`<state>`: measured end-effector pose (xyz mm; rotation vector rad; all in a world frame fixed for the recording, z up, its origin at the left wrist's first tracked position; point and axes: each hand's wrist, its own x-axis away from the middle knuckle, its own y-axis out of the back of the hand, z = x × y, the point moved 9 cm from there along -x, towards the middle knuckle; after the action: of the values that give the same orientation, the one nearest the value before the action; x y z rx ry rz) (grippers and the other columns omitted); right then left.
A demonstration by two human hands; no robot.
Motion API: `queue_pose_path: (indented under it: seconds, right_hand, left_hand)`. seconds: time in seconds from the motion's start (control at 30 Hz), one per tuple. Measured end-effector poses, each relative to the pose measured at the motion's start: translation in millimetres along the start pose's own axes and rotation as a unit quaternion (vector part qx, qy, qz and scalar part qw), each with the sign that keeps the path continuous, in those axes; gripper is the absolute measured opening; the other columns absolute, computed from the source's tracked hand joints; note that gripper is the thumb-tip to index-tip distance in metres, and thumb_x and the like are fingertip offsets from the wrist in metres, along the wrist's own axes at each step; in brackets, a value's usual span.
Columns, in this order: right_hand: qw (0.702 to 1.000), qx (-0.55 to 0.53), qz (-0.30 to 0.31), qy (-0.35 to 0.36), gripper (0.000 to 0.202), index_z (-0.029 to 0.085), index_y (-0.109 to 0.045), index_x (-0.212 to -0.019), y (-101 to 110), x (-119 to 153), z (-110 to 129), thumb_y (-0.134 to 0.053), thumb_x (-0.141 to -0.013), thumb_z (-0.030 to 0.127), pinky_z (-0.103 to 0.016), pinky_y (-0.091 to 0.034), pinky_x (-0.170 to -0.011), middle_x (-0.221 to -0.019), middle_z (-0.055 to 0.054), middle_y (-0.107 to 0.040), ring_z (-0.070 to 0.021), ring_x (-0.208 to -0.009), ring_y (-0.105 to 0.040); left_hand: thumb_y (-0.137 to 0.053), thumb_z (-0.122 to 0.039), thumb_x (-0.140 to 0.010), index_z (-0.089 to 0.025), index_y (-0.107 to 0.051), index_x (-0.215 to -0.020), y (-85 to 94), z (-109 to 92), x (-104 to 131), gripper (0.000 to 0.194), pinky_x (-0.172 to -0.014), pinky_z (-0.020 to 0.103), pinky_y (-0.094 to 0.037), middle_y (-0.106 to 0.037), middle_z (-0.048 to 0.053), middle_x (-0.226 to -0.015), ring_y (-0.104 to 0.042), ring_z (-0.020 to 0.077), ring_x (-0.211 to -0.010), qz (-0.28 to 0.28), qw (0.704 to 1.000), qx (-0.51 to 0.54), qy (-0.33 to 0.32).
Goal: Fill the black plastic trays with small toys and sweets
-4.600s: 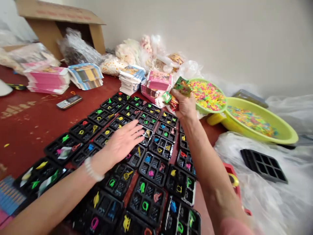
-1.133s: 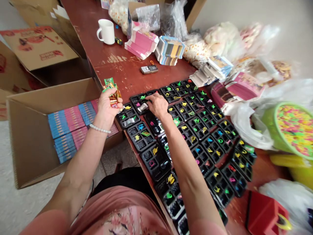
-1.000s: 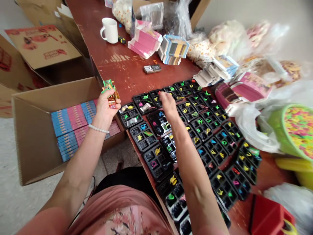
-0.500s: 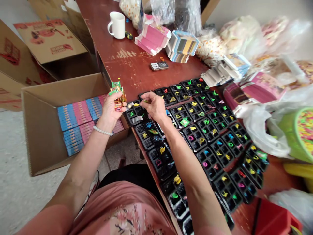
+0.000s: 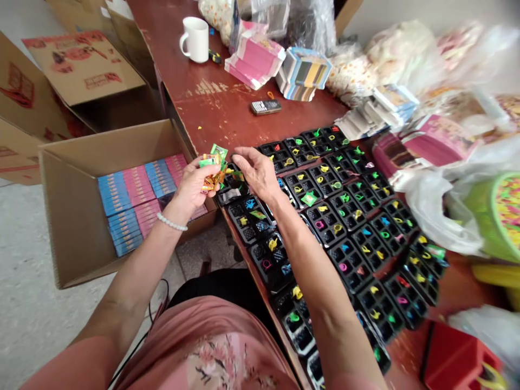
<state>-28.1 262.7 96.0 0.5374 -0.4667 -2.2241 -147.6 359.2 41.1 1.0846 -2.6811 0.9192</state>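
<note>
My left hand (image 5: 190, 187) is closed round a bunch of small shiny sachets (image 5: 213, 172), green and orange, above the table's near-left edge. Just to its right is my right hand (image 5: 258, 172), fingers bent together over the end of the tray rows; a bit of green shows by its fingertips, too small to name. Under and beyond it spread rows of black compartment trays (image 5: 341, 214) with small coloured plastic toys in their cells. One green sachet (image 5: 309, 199) lies on a tray right of my right wrist. My hand hides part of the nearest trays.
A carton (image 5: 73, 216) of blue and pink boxes stands at the left, below table height. On the red table (image 5: 227, 122) are a mobile phone (image 5: 265, 106), a white mug (image 5: 195, 40) and stacks of folded cartons (image 5: 304, 76). A green basket (image 5: 487, 216) stands at the right.
My left hand has moved right with the sachets, close to my right hand. My right hand has shifted slightly, staying over the trays' far-left end.
</note>
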Motion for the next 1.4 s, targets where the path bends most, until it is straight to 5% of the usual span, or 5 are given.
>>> queue_pose_path:
  seconds: [0.3, 0.57, 0.93, 1.2, 1.4]
  right_hand:
    - [0.984, -0.138, -0.087, -0.067, 0.043, 0.022, -0.071, -0.094, 47, 15, -8, -0.074, -0.085, 0.064, -0.025, -0.051, -0.06, -0.084, -0.001, -0.07, -0.0123, -0.07, -0.061]
    - [0.972, 0.104, -0.16, -0.135, 0.023, 0.019, -0.074, -0.091, 138, 86, -50, -0.078, -0.079, 0.039, -0.028, -0.045, -0.06, -0.073, 0.0, -0.07, -0.0135, -0.063, -0.06]
    - [0.966, 0.244, -0.054, -0.059, 0.018, 0.022, -0.078, -0.098, 113, 91, -58, -0.065, -0.085, 0.023, -0.046, -0.049, -0.099, -0.109, -0.006, -0.077, -0.0254, -0.1, -0.068]
    - [0.992, -0.081, -0.058, -0.084, 0.048, 0.021, -0.076, -0.102, 87, 81, -25, -0.077, -0.082, 0.065, -0.028, -0.052, -0.065, -0.088, -0.002, -0.075, -0.0149, -0.073, -0.063]
    - [0.982, -0.108, -0.106, -0.116, 0.049, 0.02, -0.074, -0.084, 100, 81, -36, -0.081, -0.076, 0.068, -0.026, -0.042, -0.054, -0.07, 0.0, -0.069, -0.0116, -0.059, -0.054]
  left_hand:
    - [-0.084, -0.014, -0.058, -0.018, -0.065, -0.078, -33.3, 6, 14, 0.027, -0.025, 0.017, -0.028, -0.061, 0.0, -0.062, -0.053, 0.0129, -0.036, 0.066, 0.997, -0.026, 0.009]
    - [-0.08, -0.016, -0.063, -0.016, -0.065, -0.079, -15.6, 4, 3, 0.022, -0.024, 0.019, -0.029, -0.064, 0.003, -0.065, -0.053, 0.014, -0.034, 0.053, 0.998, 0.005, 0.042]
    - [-0.085, -0.022, -0.064, -0.016, -0.068, -0.084, -54.6, 26, 8, 0.027, -0.025, 0.02, -0.03, -0.067, 0.006, -0.07, -0.054, 0.0142, -0.035, 0.118, 0.991, -0.025, 0.055]
    - [-0.084, -0.021, -0.064, -0.017, -0.07, -0.086, -101.3, 46, 29, 0.027, -0.025, 0.018, -0.03, -0.062, 0.003, -0.06, -0.051, 0.0131, -0.033, 0.148, 0.983, -0.091, 0.06]
    - [-0.084, -0.025, -0.063, -0.017, -0.066, -0.088, -115.8, 56, 28, 0.032, -0.024, 0.019, -0.032, -0.064, 0.004, -0.062, -0.052, 0.0144, -0.033, 0.155, 0.98, -0.099, 0.078]
